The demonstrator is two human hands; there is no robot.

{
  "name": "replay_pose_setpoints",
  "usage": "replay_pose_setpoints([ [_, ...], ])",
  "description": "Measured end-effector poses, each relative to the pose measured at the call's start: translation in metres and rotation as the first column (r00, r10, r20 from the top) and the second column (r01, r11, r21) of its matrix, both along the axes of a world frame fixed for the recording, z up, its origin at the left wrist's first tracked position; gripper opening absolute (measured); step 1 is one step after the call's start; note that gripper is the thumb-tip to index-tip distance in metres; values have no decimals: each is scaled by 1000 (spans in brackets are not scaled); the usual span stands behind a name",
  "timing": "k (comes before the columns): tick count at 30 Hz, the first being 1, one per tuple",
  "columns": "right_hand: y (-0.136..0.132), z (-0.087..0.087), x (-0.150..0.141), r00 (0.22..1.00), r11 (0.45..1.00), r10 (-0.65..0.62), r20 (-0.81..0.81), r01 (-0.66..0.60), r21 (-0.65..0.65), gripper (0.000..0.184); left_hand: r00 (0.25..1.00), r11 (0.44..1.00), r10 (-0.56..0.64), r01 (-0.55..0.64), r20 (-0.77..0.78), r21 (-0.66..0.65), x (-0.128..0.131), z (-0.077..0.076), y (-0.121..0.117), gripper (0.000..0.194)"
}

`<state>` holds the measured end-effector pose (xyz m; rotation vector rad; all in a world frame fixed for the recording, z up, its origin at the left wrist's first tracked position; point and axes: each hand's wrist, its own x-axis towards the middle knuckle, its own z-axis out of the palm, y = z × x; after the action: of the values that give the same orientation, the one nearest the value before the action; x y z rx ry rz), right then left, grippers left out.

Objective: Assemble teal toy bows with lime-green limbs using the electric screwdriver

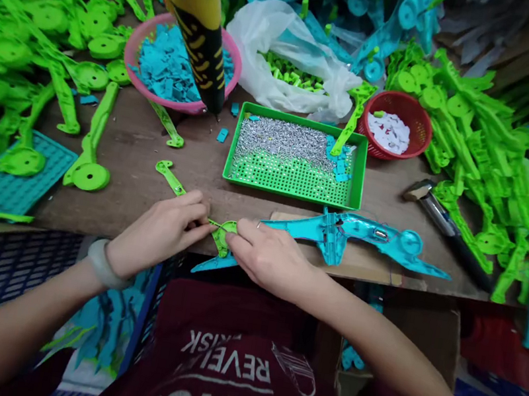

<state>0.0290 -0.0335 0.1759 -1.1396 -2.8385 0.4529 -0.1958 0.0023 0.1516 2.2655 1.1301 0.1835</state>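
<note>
Two-handed pinch — your left hand [167, 226] and right hand [268, 255] grip the green part [220, 239]; likely light, stiff — hold its edges.

Brown workbench [134, 164], seemingly wooden, turquoise part [365, 228], green tray [290, 193], red basket [392, 153], hammer [442, 219]

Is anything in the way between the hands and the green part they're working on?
Nothing visible. The left hand and right hand both have fingers at the green part, over the blue piece. The yellow power tool hangs beyond the left hand, by the pink bowl, clear of both.
</note>
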Motion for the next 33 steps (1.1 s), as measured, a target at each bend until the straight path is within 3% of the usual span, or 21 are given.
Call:
replay_pose_setpoints([
  [5, -17, -7, -1, 996, 994, -94, -14, 94, 52, 21, 998, 998, 52, -51, -32, 48, 1, 0, -5, 26],
  [9, -13, -14, 3, 989, 988, -144, -26, 145, 54, 21, 995, 987, 94, -91, -15, 133, 3, -3, -13, 22],
  [14, -5, -13, 3, 986, 988, -155, -63, 155, -5, 11, 999, 972, 2, 8, -43, 234, 7, -8, -21, 19],
  [20, 1, -9, 18, 998, 997, -50, -35, 51, 49, 11, 996, 924, -89, 90, -19, 372, 7, -18, -27, 29],
  [26, 25, -12, 41, 992, 999, 31, -119, -30, 18, 9, 996, 967, 84, -81, 0, 243, 25, -3, -45, 27],
  [30, 31, -12, 42, 992, 985, 125, 8, -125, 115, 5, 974, 942, 218, -196, -54, 273, 42, 5, -53, 31],
  [33, 33, -10, 41, 983, 964, 160, 89, -175, 202, 13, 961, 925, 265, -228, -85, 303, 48, 5, -49, 29],
])
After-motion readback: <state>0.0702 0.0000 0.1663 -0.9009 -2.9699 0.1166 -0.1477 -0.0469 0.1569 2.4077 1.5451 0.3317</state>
